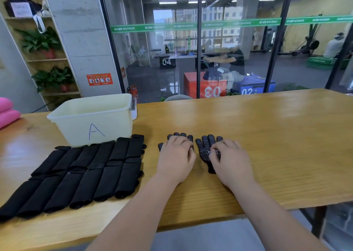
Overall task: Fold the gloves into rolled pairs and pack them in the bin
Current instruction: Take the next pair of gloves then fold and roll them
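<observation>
Two black gloves with white grip dots lie flat side by side on the wooden table (267, 136), fingers pointing away from me. My left hand (176, 158) rests palm down on the left glove (180, 136), covering most of it. My right hand (230, 159) lies on the right glove (205, 145), its fingertips bent onto the glove's palm and cuff. Left of them, several black gloves (86, 172) lie in two overlapping rows. Behind those stands a cream plastic bin (91, 120) marked "A"; its inside is hidden from here.
A pink cushion (7, 111) sits at the table's far left edge. A glass wall runs behind the table's far edge. A shelf with potted plants (51, 78) stands at the back left. Bare table stretches to the right of my hands.
</observation>
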The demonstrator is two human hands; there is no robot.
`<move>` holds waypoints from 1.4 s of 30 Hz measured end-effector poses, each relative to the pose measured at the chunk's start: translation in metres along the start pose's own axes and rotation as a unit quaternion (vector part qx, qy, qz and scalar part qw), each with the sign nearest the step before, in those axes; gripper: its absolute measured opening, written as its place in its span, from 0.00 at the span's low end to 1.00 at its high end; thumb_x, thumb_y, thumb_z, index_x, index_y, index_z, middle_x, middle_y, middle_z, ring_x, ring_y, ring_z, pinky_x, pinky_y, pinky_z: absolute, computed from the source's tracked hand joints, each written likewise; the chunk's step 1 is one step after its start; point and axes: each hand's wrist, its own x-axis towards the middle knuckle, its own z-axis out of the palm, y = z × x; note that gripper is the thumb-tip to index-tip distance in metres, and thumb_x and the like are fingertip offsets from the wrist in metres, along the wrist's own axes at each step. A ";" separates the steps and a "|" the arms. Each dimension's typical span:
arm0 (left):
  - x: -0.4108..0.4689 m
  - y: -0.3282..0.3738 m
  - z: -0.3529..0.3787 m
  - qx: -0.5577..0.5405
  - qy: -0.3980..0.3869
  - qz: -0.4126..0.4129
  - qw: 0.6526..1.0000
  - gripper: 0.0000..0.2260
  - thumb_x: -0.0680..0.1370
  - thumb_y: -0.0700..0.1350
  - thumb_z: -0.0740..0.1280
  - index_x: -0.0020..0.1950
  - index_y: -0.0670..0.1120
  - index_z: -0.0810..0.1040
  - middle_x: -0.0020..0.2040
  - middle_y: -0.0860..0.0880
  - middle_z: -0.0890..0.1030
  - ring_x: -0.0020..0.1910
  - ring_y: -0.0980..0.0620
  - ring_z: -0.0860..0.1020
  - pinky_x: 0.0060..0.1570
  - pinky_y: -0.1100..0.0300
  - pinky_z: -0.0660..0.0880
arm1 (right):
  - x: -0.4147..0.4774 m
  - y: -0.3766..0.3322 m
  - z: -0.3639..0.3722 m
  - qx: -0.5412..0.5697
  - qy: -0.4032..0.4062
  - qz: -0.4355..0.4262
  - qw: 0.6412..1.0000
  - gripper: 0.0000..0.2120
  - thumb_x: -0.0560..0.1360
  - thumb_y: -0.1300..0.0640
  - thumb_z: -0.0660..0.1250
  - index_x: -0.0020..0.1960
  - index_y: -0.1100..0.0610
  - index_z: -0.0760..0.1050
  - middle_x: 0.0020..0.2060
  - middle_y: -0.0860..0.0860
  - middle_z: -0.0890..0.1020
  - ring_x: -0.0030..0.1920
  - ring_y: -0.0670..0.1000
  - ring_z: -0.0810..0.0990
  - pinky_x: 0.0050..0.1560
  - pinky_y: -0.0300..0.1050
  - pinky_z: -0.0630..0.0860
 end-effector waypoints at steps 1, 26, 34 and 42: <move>-0.003 0.000 -0.004 0.018 0.011 0.002 1.000 0.17 0.83 0.52 0.57 0.63 0.52 0.84 0.61 0.56 0.80 0.64 0.52 0.73 0.65 0.53 0.70 | -0.002 0.000 -0.001 -0.016 0.018 0.001 1.000 0.13 0.79 0.45 0.62 0.52 0.49 0.84 0.50 0.46 0.81 0.53 0.54 0.77 0.51 0.52 0.76; -0.035 -0.007 -0.013 -0.007 -0.016 -0.103 0.995 0.16 0.84 0.54 0.62 0.69 0.54 0.80 0.66 0.56 0.78 0.67 0.53 0.74 0.69 0.55 0.67 | -0.003 0.005 -0.009 -0.114 -0.041 0.204 0.971 0.24 0.76 0.31 0.63 0.56 0.50 0.79 0.55 0.53 0.80 0.59 0.57 0.77 0.56 0.53 0.70; -0.033 -0.011 -0.012 -0.012 -0.018 -0.142 0.990 0.15 0.84 0.56 0.63 0.67 0.54 0.81 0.65 0.56 0.79 0.66 0.52 0.74 0.66 0.53 0.68 | 0.001 0.009 -0.010 -0.050 -0.069 0.211 0.974 0.18 0.79 0.33 0.65 0.58 0.46 0.80 0.57 0.51 0.80 0.61 0.57 0.77 0.58 0.54 0.70; -0.032 -0.014 -0.015 -0.011 -0.015 -0.175 0.984 0.15 0.84 0.56 0.64 0.68 0.55 0.80 0.66 0.57 0.79 0.67 0.52 0.73 0.69 0.52 0.68 | 0.003 0.015 -0.007 0.080 -0.010 0.202 0.976 0.07 0.80 0.48 0.72 0.53 0.47 0.74 0.48 0.50 0.86 0.49 0.60 0.82 0.48 0.52 0.78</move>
